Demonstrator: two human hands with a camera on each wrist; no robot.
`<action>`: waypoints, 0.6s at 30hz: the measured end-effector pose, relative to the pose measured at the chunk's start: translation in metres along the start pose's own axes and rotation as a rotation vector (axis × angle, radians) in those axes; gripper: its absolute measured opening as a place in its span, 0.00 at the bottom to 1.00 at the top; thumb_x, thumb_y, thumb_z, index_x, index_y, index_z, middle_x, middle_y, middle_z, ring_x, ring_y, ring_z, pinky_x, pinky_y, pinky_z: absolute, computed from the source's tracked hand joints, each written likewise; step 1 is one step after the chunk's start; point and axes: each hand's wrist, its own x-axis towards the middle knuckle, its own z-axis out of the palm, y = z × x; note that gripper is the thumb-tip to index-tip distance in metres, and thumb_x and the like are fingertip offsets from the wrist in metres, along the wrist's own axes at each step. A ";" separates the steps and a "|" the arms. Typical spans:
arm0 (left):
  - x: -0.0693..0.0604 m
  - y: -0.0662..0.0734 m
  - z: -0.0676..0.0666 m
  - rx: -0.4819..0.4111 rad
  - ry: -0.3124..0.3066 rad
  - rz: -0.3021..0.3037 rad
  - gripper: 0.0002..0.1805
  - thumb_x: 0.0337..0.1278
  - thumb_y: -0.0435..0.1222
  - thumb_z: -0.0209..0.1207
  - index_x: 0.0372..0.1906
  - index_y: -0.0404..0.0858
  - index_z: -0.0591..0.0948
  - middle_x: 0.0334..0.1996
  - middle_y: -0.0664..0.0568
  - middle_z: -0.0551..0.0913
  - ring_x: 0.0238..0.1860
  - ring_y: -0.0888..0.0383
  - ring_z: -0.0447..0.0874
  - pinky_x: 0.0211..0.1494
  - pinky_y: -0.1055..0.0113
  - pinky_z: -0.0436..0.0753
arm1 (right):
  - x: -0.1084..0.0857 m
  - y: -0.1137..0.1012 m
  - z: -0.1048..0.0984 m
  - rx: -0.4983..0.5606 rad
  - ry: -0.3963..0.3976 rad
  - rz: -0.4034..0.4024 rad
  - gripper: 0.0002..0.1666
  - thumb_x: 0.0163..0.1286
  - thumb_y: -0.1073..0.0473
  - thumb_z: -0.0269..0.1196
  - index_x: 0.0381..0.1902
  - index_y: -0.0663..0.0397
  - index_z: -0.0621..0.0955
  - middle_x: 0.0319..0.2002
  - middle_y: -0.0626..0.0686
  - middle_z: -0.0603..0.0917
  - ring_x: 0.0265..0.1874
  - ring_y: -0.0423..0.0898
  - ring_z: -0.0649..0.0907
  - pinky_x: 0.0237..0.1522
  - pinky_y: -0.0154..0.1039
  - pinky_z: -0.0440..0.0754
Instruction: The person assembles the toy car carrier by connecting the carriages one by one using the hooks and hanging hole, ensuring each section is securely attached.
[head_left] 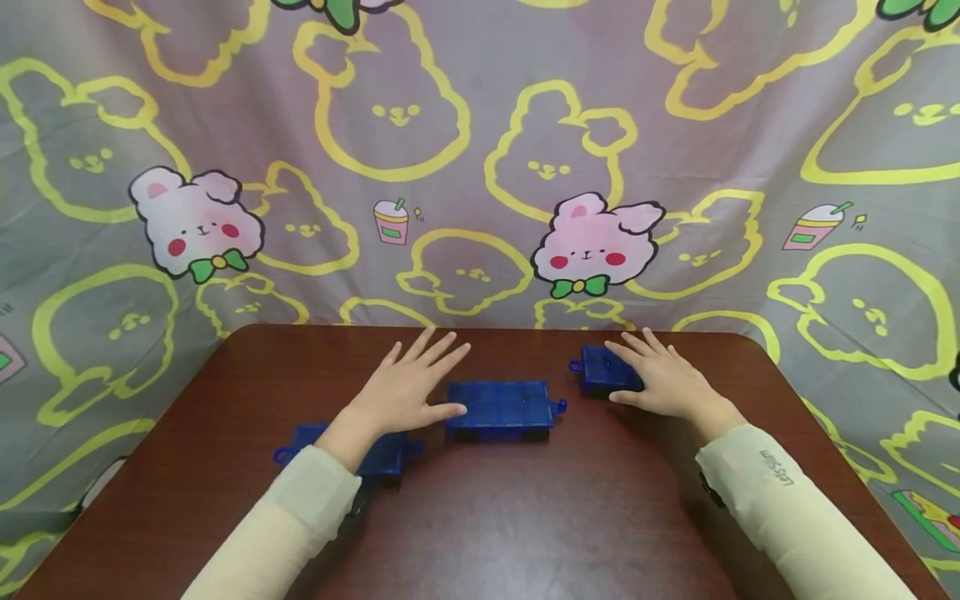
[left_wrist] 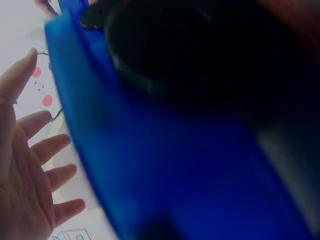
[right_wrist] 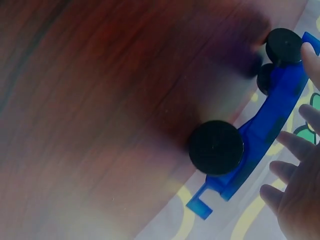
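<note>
Three translucent blue toy wagons with black wheels stand on the table. My left hand (head_left: 401, 392), fingers spread, reaches over the left wagon (head_left: 382, 457); its thumb tip overlaps the left end of the middle wagon (head_left: 498, 406). Whether it touches cannot be told. In the left wrist view a blurred blue wagon (left_wrist: 165, 165) fills most of the picture, beside the straight fingers. At the far right, my right hand (head_left: 663, 379) is spread over the right end of the right wagon (head_left: 600, 367). The right wrist view shows that wagon's side (right_wrist: 275, 110), its wheels and an end hook.
The brown table (head_left: 510, 525) has rounded far corners. A grey cloth (head_left: 465, 192) printed with yellow outlines and white rabbits hangs behind its far edge. The wagons have small coupling loops or hooks at their ends, with gaps between one wagon and another.
</note>
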 end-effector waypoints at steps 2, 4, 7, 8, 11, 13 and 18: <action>0.001 0.005 0.002 -0.010 -0.023 0.016 0.48 0.60 0.63 0.58 0.80 0.54 0.53 0.80 0.52 0.53 0.81 0.45 0.43 0.76 0.33 0.53 | 0.002 -0.001 0.003 0.013 0.001 -0.013 0.49 0.63 0.41 0.68 0.76 0.51 0.63 0.75 0.67 0.60 0.75 0.73 0.51 0.66 0.77 0.54; 0.002 0.009 0.004 -0.024 -0.046 0.029 0.47 0.60 0.63 0.58 0.80 0.52 0.55 0.80 0.51 0.55 0.81 0.44 0.45 0.75 0.34 0.56 | 0.004 -0.001 0.005 0.025 0.003 -0.026 0.49 0.63 0.42 0.69 0.76 0.51 0.64 0.75 0.67 0.61 0.75 0.73 0.52 0.66 0.78 0.55; 0.005 0.015 0.007 -0.038 -0.083 0.041 0.47 0.60 0.62 0.58 0.79 0.50 0.56 0.79 0.50 0.57 0.80 0.44 0.48 0.75 0.36 0.58 | 0.007 -0.002 0.007 0.050 -0.002 -0.035 0.49 0.63 0.44 0.70 0.76 0.50 0.63 0.75 0.66 0.61 0.75 0.73 0.52 0.65 0.78 0.55; 0.006 0.016 0.008 -0.041 -0.095 0.044 0.47 0.60 0.62 0.58 0.79 0.50 0.57 0.79 0.50 0.57 0.80 0.44 0.49 0.75 0.37 0.59 | 0.007 -0.003 0.007 0.059 -0.003 -0.037 0.49 0.63 0.44 0.70 0.76 0.50 0.63 0.75 0.66 0.61 0.75 0.73 0.52 0.65 0.78 0.55; 0.009 0.021 0.011 -0.045 -0.132 0.049 0.46 0.60 0.61 0.59 0.78 0.49 0.58 0.78 0.49 0.59 0.80 0.45 0.52 0.75 0.39 0.62 | 0.009 -0.005 0.008 0.085 -0.006 -0.045 0.48 0.63 0.46 0.70 0.76 0.50 0.64 0.75 0.66 0.62 0.75 0.74 0.53 0.64 0.79 0.55; 0.012 0.023 0.012 -0.057 -0.156 0.053 0.46 0.60 0.61 0.60 0.78 0.47 0.60 0.77 0.48 0.60 0.79 0.44 0.53 0.75 0.40 0.63 | 0.010 -0.006 0.009 0.095 -0.009 -0.049 0.47 0.63 0.47 0.70 0.76 0.50 0.64 0.75 0.66 0.62 0.74 0.74 0.53 0.65 0.78 0.55; 0.016 0.028 0.013 -0.085 -0.202 0.059 0.44 0.61 0.58 0.61 0.77 0.43 0.62 0.76 0.47 0.63 0.78 0.44 0.57 0.75 0.45 0.65 | 0.011 -0.007 0.011 0.098 -0.015 -0.047 0.46 0.64 0.49 0.70 0.76 0.51 0.64 0.75 0.66 0.62 0.74 0.74 0.54 0.67 0.76 0.55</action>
